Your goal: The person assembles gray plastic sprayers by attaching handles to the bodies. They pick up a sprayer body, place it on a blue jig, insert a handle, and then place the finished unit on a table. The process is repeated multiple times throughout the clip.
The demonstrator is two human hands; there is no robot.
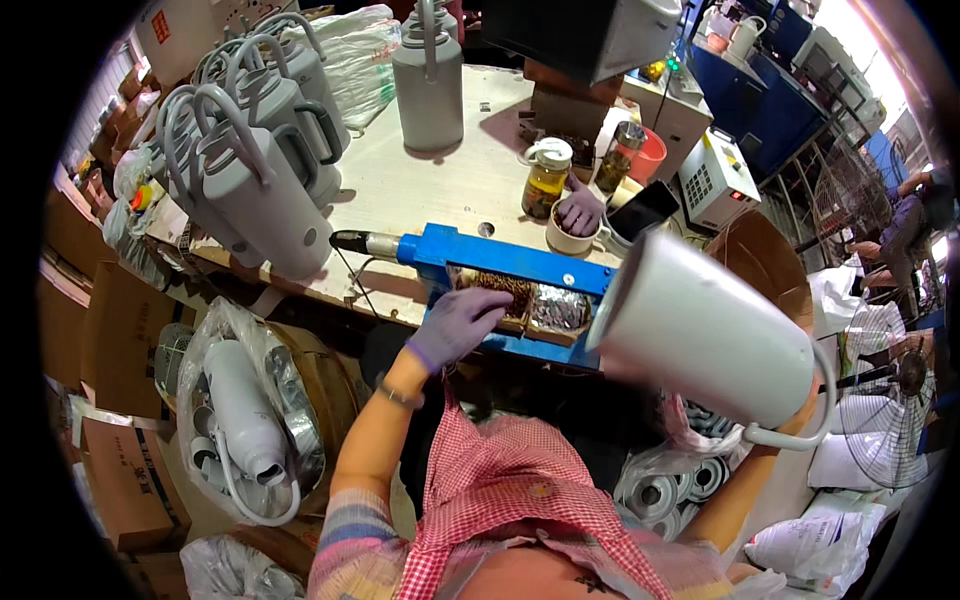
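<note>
My left hand, in a purple glove, reaches into a tray of small brown-gold pieces, perhaps screws, set in a blue bench machine. Its fingers are bent together at the pieces; whatever lies between the fingertips is too small to make out. A metal nose with a dark tip sticks out from the machine's left end. On the right, a large grey jug with a loop handle is held tilted in the air, slightly blurred. My right hand supports it from behind, its fingers mostly hidden by the jug.
Several grey jugs crowd the bench's left side; another jug stands farther back. A glass jar and a cup with a purple glove sit behind the machine. Bagged parts lie low right; a lined drum with a jug stands left.
</note>
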